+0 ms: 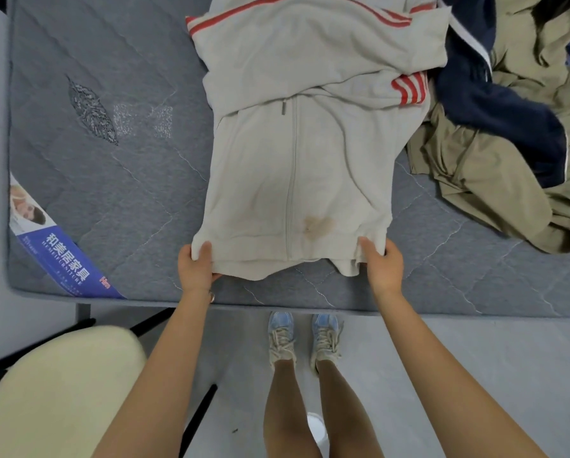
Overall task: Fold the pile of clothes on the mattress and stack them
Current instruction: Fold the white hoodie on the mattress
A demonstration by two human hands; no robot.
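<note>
Grey mattress (118, 180), "HEMEIFURNITURE" label (62, 256) lower left; both hands (196, 269) (381, 267) pinch jacket (296, 173) hem near its front edge

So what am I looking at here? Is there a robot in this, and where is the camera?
There is no robot here. A person works with bare hands, and the single camera sits on their head looking down, which is why you see their own arms and shoes. The left hand and right hand each pinch a bottom corner of a pale grey zip jacket with red stripes, spread on a grey mattress. To the right lies an unfolded heap: a navy garment on top of a khaki garment. A cream seat stands at the lower left.
</note>
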